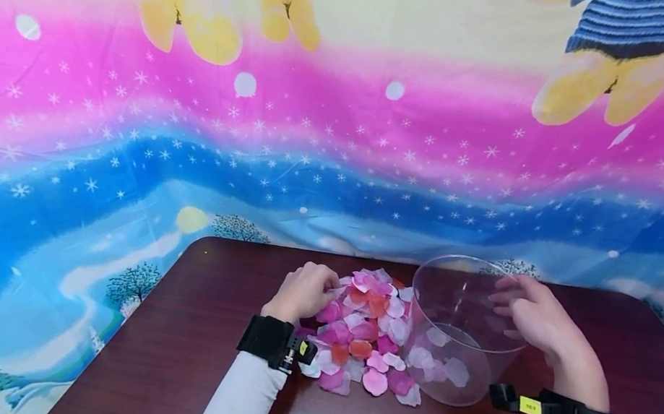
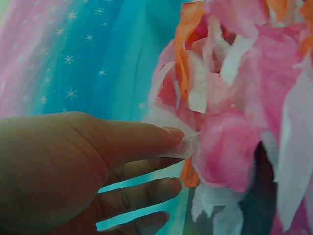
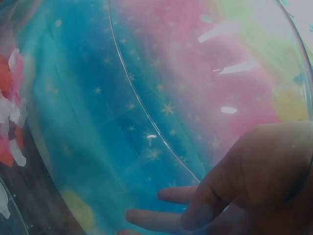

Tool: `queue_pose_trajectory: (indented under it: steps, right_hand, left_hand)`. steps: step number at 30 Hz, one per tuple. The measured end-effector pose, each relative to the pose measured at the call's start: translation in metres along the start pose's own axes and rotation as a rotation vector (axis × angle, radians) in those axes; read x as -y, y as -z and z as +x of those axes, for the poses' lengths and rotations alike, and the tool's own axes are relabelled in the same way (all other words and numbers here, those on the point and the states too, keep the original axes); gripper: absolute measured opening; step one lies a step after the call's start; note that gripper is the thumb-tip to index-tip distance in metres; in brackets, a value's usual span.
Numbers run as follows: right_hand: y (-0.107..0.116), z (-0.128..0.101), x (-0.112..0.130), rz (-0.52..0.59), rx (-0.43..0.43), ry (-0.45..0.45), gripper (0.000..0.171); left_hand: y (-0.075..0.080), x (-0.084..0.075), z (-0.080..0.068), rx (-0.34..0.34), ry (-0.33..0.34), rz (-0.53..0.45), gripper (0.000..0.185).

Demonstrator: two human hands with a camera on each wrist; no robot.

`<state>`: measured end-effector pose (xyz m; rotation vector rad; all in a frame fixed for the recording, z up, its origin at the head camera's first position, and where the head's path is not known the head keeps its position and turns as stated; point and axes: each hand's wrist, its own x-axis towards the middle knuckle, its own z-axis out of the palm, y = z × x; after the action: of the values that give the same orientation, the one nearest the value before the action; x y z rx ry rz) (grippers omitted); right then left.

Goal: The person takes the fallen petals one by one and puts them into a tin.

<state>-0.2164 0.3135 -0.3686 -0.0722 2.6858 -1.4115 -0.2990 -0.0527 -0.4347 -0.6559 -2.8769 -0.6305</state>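
Note:
A loose heap of pink, white and orange artificial petals lies on the dark table. My left hand is at the heap's left side. Between its thumb and index finger it pinches a whitish petal, while the other fingers stay extended below. Right of the heap stands a clear plastic bucket, with some pale petals showing through its lower wall. My right hand is at the bucket's right rim, fingers loosely extended. In the right wrist view, its thumb and fingers show against the clear plastic, with no petal visible between them.
The brown table ends at a back edge just behind the bucket. A printed cloth with snowflakes and toy bears hangs behind and to the left. Black camera straps wrap both wrists.

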Motion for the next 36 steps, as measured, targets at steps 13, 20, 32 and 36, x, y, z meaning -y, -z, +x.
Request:
queue_pose_trajectory:
  steps: [13, 20, 32, 36]
  right_hand:
    - [0.000, -0.001, 0.000, -0.006, -0.001, 0.010, 0.051]
    - [0.000, -0.001, 0.000, -0.007, -0.007, 0.012, 0.050]
    - [0.000, 0.000, 0.001, -0.001, -0.002, 0.006, 0.051]
    - [0.000, 0.000, 0.001, -0.001, -0.005, 0.009, 0.051]
  left_hand:
    - [0.031, -0.005, -0.008, -0.060, 0.011, -0.027, 0.011]
    - [0.044, -0.010, -0.011, -0.095, -0.019, -0.027, 0.010]
    - [0.058, -0.043, -0.015, -0.283, -0.181, -0.130, 0.013]
    - [0.055, -0.066, -0.015, -0.350, -0.298, -0.155, 0.014]
